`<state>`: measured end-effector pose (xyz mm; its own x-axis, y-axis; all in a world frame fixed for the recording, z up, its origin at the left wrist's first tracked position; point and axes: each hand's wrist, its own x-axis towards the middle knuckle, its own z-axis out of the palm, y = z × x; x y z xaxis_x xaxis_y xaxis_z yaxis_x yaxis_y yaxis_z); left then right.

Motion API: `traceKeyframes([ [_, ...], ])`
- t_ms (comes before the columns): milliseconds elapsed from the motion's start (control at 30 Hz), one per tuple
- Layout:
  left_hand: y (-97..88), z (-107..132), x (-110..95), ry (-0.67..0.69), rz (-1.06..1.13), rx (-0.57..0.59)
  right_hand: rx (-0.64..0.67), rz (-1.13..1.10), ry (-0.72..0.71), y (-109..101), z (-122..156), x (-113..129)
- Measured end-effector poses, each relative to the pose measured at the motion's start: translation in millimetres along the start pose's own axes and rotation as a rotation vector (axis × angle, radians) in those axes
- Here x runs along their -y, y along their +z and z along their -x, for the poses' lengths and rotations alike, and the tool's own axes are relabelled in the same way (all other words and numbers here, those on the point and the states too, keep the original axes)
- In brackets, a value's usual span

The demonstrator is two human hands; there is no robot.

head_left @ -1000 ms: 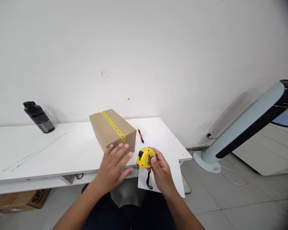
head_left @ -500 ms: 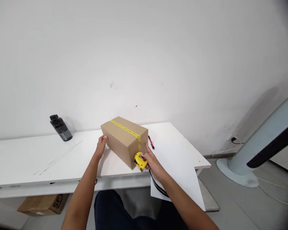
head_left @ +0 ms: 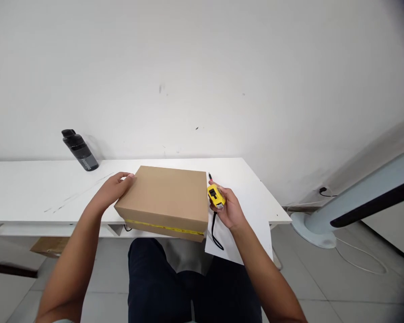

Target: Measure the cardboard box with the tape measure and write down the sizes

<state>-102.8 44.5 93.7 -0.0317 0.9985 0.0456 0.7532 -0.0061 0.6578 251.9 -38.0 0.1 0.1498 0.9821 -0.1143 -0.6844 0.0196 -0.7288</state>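
Note:
A closed brown cardboard box (head_left: 170, 190) is on the desk's front edge, a plain face up. A yellow strip with dark marks (head_left: 164, 226) runs along its side facing me. My left hand (head_left: 116, 188) grips the box's left end, thumb at the upper edge; some fingertips are hidden. Beside the right end, my right hand (head_left: 227, 206) is closed around a yellow tape measure (head_left: 216, 196) with a black wrist strap (head_left: 215, 235) hanging from it. I cannot tell whether that hand touches the box. Partly behind the right fingers lies a pen (head_left: 210, 176).
A dark water bottle (head_left: 80, 150) stands on the white desk (head_left: 54, 188) at the left, near the wall. A white sheet (head_left: 256, 224) overhangs the front edge at right. Below the desk is another carton (head_left: 49, 246). A pale tower appliance (head_left: 357, 202) stands on the floor at right.
The box has been turned and rolled toward me, so its yellow strip went from the top to the near side. The tape measure has moved right and up, off the box's end.

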Motion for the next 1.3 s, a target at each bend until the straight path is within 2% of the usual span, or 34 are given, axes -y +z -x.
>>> traceKeyframes([
  [67,8.8,23,1,0.110,-0.009,-0.128,-0.041,0.010,-0.083,-3,2,-2],
  [133,29.2,56,-2,0.358,-0.041,-0.304,-0.044,0.022,-0.141,-6,5,0],
  [200,58.9,87,-7,0.654,-0.139,-0.350,-0.035,0.031,-0.160,-6,6,3],
  [233,74.7,98,-10,0.749,-0.203,-0.358,-0.026,0.034,-0.147,-5,6,4],
  [300,101.5,104,-13,0.838,-0.286,-0.424,-0.002,0.039,-0.092,-1,7,3],
  [333,110.1,98,-13,0.853,-0.283,-0.450,0.008,0.042,-0.059,1,8,1],
  [400,114.6,70,-11,0.855,-0.180,-0.429,0.008,0.067,-0.017,7,15,-7],
  [500,97.0,5,-11,0.765,0.120,-0.224,0.050,0.160,0.012,14,38,-23],
  [567,80.6,-36,-18,0.585,0.396,-0.139,0.165,0.218,0.029,15,55,-34],
  [633,66.8,-62,-29,0.504,0.482,-0.181,0.281,0.252,0.016,14,67,-39],
  [700,57.1,-65,-41,0.462,0.528,-0.292,0.330,0.292,-0.045,14,69,-37],
  [767,52.6,-42,-50,0.462,0.569,-0.430,0.336,0.357,-0.113,19,62,-29],
  [800,52.7,-21,-52,0.482,0.576,-0.484,0.345,0.392,-0.139,24,57,-23],
  [833,54.4,5,-52,0.558,0.557,-0.527,0.367,0.423,-0.155,30,53,-17],
  [867,57.5,33,-51,0.679,0.452,-0.478,0.398,0.447,-0.158,37,49,-11],
  [900,61.5,61,-49,0.831,0.301,-0.377,0.434,0.462,-0.153,44,47,-6],
  [933,65.8,88,-47,0.980,0.130,-0.347,0.470,0.470,-0.142,50,47,-2],
  [967,69.7,110,-45,1.053,-0.003,-0.411,0.502,0.474,-0.126,56,49,0],
  [1033,74.4,142,-41,1.108,-0.147,-0.507,0.548,0.488,-0.088,62,55,0],
  [1100,73.7,155,-38,1.127,-0.199,-0.583,0.579,0.513,-0.063,61,64,-2],
  [1167,68.4,153,-33,1.160,-0.217,-0.625,0.587,0.555,-0.057,56,70,-2],
  [1233,60.6,141,-25,1.169,-0.207,-0.658,0.540,0.608,-0.093,50,67,1],
  [1300,53.1,122,-13,1.135,-0.185,-0.653,0.444,0.644,-0.188,43,52,7],
])
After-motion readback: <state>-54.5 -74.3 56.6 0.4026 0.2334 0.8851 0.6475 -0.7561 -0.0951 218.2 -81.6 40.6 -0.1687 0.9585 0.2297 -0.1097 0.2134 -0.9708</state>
